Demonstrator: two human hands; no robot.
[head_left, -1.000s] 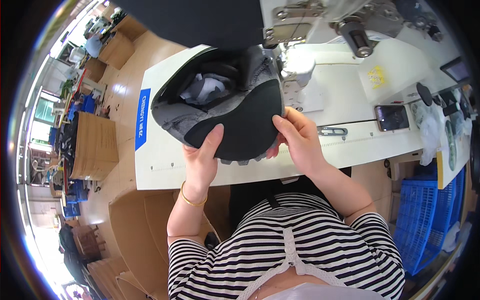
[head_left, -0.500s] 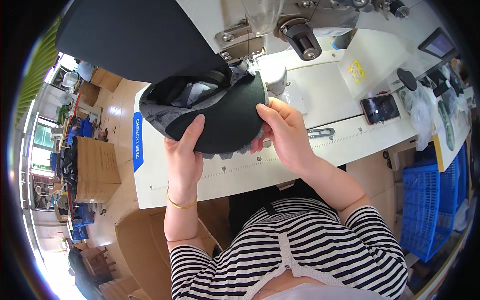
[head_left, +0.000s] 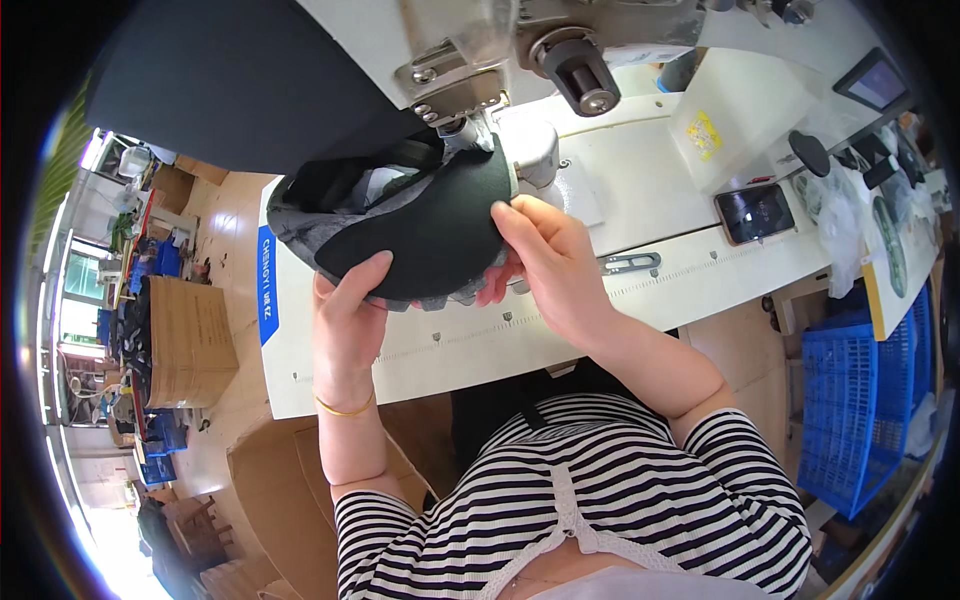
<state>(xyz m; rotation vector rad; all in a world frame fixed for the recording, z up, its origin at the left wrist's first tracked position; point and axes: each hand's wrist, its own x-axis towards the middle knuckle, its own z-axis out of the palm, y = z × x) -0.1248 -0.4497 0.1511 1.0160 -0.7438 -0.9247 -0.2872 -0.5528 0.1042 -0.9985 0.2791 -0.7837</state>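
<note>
A black and grey fabric piece (head_left: 425, 232), which looks like a cap with a smooth curved panel, is held at the sewing machine's needle area (head_left: 470, 130). Its far edge lies under the presser foot, and the near edge is grey and notched. My left hand (head_left: 350, 310) grips the near left edge, thumb on top and fingers hidden beneath. At the right edge my right hand (head_left: 545, 255) pinches the fabric between thumb and curled fingers. Inside the open part, black and grey folds with a pale patch show. The needle itself is hidden.
A large black panel (head_left: 250, 80) covers the upper left. On the white machine table (head_left: 640, 215) lie a phone (head_left: 753, 213) and a slotted metal plate (head_left: 630, 262). Blue crates (head_left: 850, 410) stand at right, a cardboard box (head_left: 190, 340) at left.
My left thumb has slid down toward the fabric's near edge. The right hand keeps its pinch at the right edge. The machine and hands appear farther left as the view shifts.
</note>
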